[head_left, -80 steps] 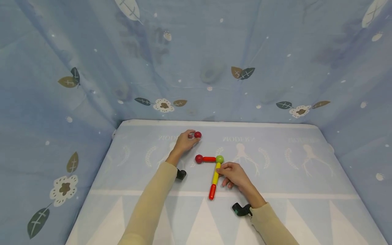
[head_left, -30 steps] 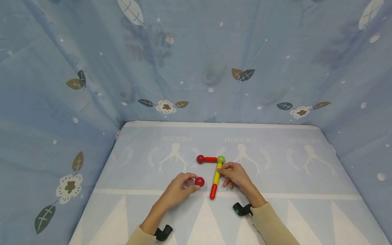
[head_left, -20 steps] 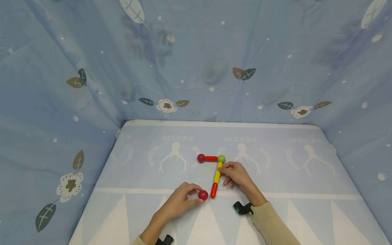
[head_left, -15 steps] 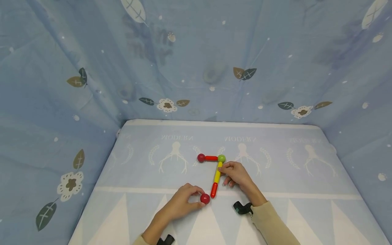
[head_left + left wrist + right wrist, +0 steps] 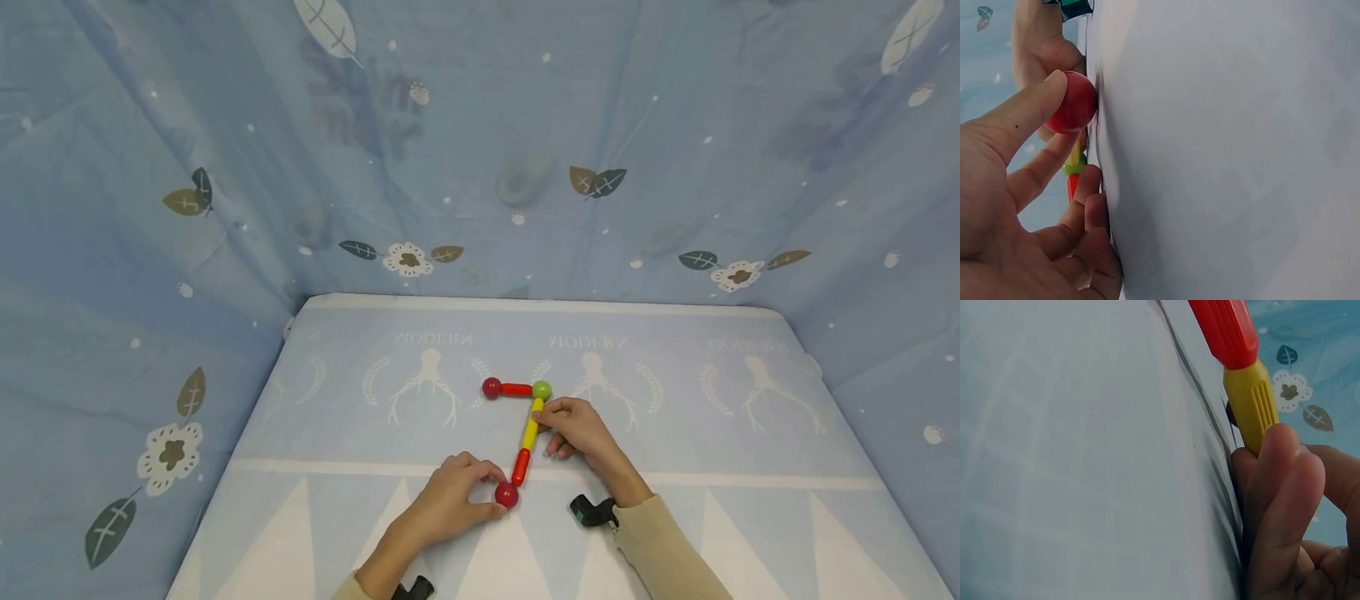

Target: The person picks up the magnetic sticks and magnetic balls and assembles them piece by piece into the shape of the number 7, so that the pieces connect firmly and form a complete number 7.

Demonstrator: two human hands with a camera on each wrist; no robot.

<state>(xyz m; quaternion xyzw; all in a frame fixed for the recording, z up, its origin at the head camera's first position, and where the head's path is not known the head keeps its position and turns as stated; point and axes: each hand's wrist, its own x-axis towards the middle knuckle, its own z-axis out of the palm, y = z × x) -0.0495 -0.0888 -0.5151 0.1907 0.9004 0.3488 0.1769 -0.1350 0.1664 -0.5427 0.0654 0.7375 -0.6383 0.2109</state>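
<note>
My left hand (image 5: 453, 502) pinches a red ball (image 5: 506, 495) between thumb and index finger, low on the table. That ball meets the near end of a red rod (image 5: 521, 467). The red rod joins end to end with a yellow rod (image 5: 530, 433), which my right hand (image 5: 577, 431) pinches near its far end. Beyond the yellow rod sits a green ball (image 5: 542, 390). From there another red rod (image 5: 516, 389) runs left to a second red ball (image 5: 491, 388). In the right wrist view the grooved yellow rod (image 5: 1250, 403) shows above the fingertips.
The table (image 5: 675, 367) has a pale patterned cover. Blue printed curtains (image 5: 480, 150) hang behind it and along both sides. Black camera mounts (image 5: 592, 511) are strapped on both wrists.
My left hand has brought the red ball from the far part of the table toward me, then right, up to the red rod's end. The right hand stays in place.
</note>
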